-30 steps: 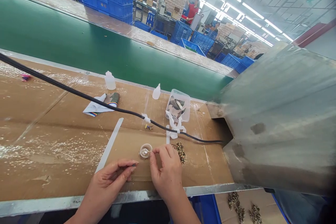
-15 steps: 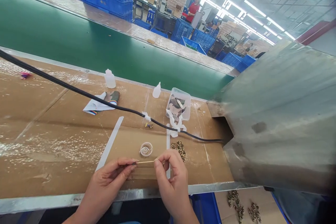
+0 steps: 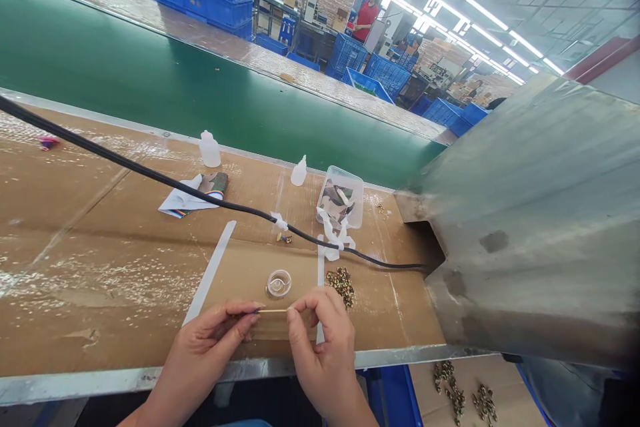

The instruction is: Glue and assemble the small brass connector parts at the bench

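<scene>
My right hand (image 3: 325,340) pinches a thin wooden stick (image 3: 273,311), like a toothpick, between thumb and finger. The stick's other end points left and meets a tiny dark piece (image 3: 257,311) at the fingertips of my left hand (image 3: 213,337). That piece is too small to name and mostly covered by the fingers. Just beyond the stick sits a small round clear dish (image 3: 279,283). A pile of small brass-coloured parts (image 3: 341,285) lies past my right hand.
A black cable (image 3: 240,208) crosses the cardboard-covered bench. Behind it stand two white squeeze bottles (image 3: 210,151), a folded cloth (image 3: 193,195) and a clear plastic box (image 3: 343,197). A metal housing (image 3: 530,227) bounds the right side; a green conveyor belt (image 3: 200,90) runs behind. A person in red works far off.
My right hand has moved slightly left with the stick, closer to my left hand. My left hand stays nearly in place.
</scene>
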Available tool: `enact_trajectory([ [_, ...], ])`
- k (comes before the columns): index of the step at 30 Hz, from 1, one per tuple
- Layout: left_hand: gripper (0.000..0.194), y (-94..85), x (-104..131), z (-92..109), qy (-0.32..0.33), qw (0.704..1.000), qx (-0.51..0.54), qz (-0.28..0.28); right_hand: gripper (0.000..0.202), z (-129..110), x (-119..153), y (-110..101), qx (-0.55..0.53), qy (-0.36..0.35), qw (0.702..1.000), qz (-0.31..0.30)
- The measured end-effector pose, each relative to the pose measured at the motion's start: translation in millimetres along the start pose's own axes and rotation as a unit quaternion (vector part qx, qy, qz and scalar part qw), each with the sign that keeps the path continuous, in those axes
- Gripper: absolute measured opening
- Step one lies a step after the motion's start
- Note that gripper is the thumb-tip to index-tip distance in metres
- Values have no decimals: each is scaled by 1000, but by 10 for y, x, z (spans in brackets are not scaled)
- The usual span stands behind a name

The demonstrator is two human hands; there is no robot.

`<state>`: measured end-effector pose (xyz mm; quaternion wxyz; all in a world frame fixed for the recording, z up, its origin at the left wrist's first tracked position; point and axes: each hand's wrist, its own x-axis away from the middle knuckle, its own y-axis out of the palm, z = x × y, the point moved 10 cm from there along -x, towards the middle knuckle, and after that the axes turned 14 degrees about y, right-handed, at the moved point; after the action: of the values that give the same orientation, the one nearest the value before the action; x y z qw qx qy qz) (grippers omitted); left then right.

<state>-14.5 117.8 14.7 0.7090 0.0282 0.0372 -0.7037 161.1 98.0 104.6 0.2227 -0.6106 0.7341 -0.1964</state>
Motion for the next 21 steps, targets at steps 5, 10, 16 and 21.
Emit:
enact_trajectory([
  [5, 18, 3, 16, -21, -3, 1000, 2, -8, 9, -70, 24, 2, 14, -27, 1000, 7],
  [10, 16, 18, 16, -4, 2, 1000, 7, -16, 10, -75, 22, 27, 14, -28, 1000, 0],
  [16, 16, 38, 15, -36, 0, 999, 0, -33, 10, -62, 30, 25, 9, -23, 1000, -7],
  [21, 17, 12, 1, 21, 10, 1000, -3, -15, 11, -16, -14, -60, -11, -15, 999, 27],
])
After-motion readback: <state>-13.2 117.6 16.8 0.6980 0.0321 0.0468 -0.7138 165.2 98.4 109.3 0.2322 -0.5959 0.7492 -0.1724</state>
